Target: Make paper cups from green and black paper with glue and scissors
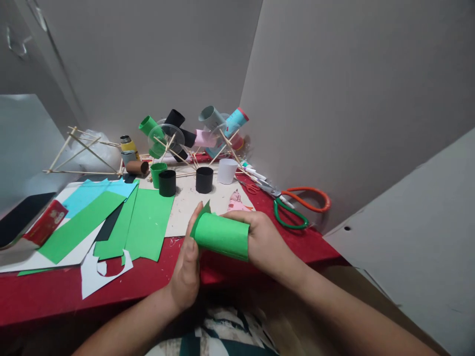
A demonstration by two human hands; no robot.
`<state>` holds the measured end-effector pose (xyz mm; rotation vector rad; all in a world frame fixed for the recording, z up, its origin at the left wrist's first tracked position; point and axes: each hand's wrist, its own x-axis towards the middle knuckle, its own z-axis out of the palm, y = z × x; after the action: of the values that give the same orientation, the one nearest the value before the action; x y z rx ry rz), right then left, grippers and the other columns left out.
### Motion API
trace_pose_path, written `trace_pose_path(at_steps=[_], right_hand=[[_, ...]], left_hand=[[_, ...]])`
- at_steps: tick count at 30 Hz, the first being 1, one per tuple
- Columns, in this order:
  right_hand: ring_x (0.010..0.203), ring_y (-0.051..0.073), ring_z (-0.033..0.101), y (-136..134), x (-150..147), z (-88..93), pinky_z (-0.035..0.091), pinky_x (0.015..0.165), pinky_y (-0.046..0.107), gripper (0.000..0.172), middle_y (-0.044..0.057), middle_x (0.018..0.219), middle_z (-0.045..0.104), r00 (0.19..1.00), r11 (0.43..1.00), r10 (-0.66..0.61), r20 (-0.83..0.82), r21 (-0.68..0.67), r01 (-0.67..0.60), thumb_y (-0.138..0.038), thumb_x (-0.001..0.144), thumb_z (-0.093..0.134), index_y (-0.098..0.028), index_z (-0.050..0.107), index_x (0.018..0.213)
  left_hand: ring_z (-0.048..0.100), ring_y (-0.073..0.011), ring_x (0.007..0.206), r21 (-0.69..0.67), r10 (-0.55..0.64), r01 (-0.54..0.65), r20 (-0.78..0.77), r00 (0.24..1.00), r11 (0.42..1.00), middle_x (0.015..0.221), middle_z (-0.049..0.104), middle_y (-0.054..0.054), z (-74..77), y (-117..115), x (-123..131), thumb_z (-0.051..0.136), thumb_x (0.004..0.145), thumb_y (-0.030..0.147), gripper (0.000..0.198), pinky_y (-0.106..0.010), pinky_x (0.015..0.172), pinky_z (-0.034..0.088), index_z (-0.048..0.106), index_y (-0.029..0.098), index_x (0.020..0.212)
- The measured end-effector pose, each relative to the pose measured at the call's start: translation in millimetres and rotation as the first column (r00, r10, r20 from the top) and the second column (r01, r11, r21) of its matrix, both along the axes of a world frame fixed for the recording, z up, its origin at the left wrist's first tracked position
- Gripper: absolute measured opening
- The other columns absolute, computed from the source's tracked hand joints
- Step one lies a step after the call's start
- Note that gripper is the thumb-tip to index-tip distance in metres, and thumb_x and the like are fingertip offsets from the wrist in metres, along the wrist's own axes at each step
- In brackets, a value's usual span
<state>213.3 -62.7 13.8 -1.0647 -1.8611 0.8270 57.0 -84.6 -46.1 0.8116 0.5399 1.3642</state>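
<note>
A green paper tube (221,237) lies sideways between both my hands, just in front of the red table's near edge. My right hand (265,242) has its fingers inside the tube's right end and grips it. My left hand (188,264) is flat, fingers stretched upward, pressed against the tube's left end, where a green paper flap sticks up.
Green and blue paper sheets (144,222) lie on the left of the red table (44,291). Small black, green and white paper cups (204,179) stand behind, with a skewer-and-cup wheel model (174,136). Scissors with orange and green handles (297,205) lie at right. Grey walls close in.
</note>
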Motion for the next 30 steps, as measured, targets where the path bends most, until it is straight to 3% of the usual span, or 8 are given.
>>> trace_pose_path(at_steps=[4, 7, 12, 14, 17, 23, 27, 30], right_hand=[[0.082, 0.023, 0.071, -5, 6, -3.3, 0.056, 0.071, 0.031, 0.041, 0.007, 0.093, 0.077, 0.982, 0.984, -0.064, 0.177, 0.174, 0.033, -0.006, 0.072, 0.049, -0.014, 0.074, 0.103], [0.101, 0.026, 0.07, -9, 12, -4.6, 0.056, 0.086, 0.038, 0.058, 0.013, 0.117, 0.072, 0.95, 0.905, -0.132, 0.283, 0.425, 0.0, -0.003, 0.068, 0.046, -0.01, 0.066, 0.122], [0.094, 0.026, 0.072, -13, 16, 2.6, 0.06, 0.08, 0.04, 0.054, 0.01, 0.108, 0.075, 0.888, 0.775, -0.212, 0.407, 0.624, -0.101, -0.001, 0.063, 0.044, -0.015, 0.073, 0.106], [0.087, 0.025, 0.074, -14, 17, 6.2, 0.061, 0.075, 0.037, 0.05, 0.008, 0.101, 0.077, 0.895, 0.772, -0.212, 0.392, 0.629, -0.092, -0.001, 0.066, 0.045, -0.016, 0.074, 0.103], [0.082, 0.022, 0.074, -15, 15, 7.7, 0.061, 0.073, 0.032, 0.04, 0.005, 0.095, 0.078, 0.922, 0.823, -0.189, 0.338, 0.566, -0.039, -0.002, 0.075, 0.048, -0.019, 0.075, 0.1], [0.084, 0.023, 0.074, -12, 8, -1.7, 0.059, 0.076, 0.032, 0.034, 0.007, 0.097, 0.078, 0.936, 0.918, -0.165, 0.31, 0.396, 0.03, -0.004, 0.08, 0.055, -0.017, 0.076, 0.103], [0.085, 0.022, 0.073, -9, 9, -0.2, 0.057, 0.075, 0.032, 0.045, 0.004, 0.1, 0.078, 0.928, 0.922, -0.162, 0.335, 0.386, 0.022, 0.0, 0.075, 0.053, -0.021, 0.073, 0.109], [0.105, 0.024, 0.068, -9, 12, 6.7, 0.055, 0.088, 0.037, 0.055, 0.009, 0.121, 0.071, 0.92, 0.883, -0.077, 0.384, 0.454, -0.116, 0.0, 0.077, 0.053, -0.017, 0.062, 0.129]], left_hand=[[0.028, -0.0285, 0.147, -0.063, -0.024, 0.024, 0.01, 1.0, 0.998, 0.152, 0.047, -0.001, 3.4, 2, 1, 0.049, 0.093, 0.056, 0.055, -0.041, 0.121, 0.022, 0.052, 0.029, 0.141], [0.036, -0.0316, 0.143, -0.113, -0.084, 0.087, 0.032, 0.996, 0.99, 0.147, 0.054, -0.004, 6.7, 5, 0, 0.045, 0.093, 0.061, 0.058, -0.047, 0.117, 0.029, 0.054, 0.028, 0.14], [0.032, -0.0285, 0.146, -0.014, -0.199, 0.2, 0.031, 0.98, 0.98, 0.146, 0.055, -0.004, 8.9, 5, -2, 0.044, 0.095, 0.058, 0.055, -0.04, 0.122, 0.019, 0.061, 0.024, 0.134], [0.035, -0.0304, 0.144, 0.016, -0.228, 0.228, 0.066, 0.971, 0.974, 0.143, 0.057, -0.006, 10.4, 5, -2, 0.047, 0.093, 0.06, 0.058, -0.041, 0.122, 0.02, 0.062, 0.021, 0.133], [0.038, -0.0337, 0.142, -0.026, -0.26, 0.267, 0.152, 0.954, 0.963, 0.139, 0.061, -0.009, 14.0, 2, 0, 0.049, 0.088, 0.068, 0.07, -0.047, 0.12, 0.023, 0.056, 0.021, 0.139], [0.04, -0.0316, 0.141, -0.159, -0.139, 0.165, 0.164, 0.977, 0.973, 0.134, 0.065, -0.009, 17.1, -1, 6, 0.042, 0.09, 0.069, 0.07, -0.047, 0.119, 0.025, 0.053, 0.022, 0.141], [0.046, -0.0323, 0.137, -0.212, -0.132, 0.169, 0.178, 0.975, 0.963, 0.129, 0.067, -0.01, 17.3, 3, 11, 0.041, 0.092, 0.066, 0.068, -0.048, 0.118, 0.028, 0.055, 0.019, 0.139], [0.043, -0.0313, 0.139, -0.22, -0.124, 0.163, 0.181, 0.976, 0.962, 0.131, 0.067, -0.009, 14.7, 4, 12, 0.043, 0.093, 0.063, 0.062, -0.045, 0.118, 0.027, 0.06, 0.019, 0.134]])
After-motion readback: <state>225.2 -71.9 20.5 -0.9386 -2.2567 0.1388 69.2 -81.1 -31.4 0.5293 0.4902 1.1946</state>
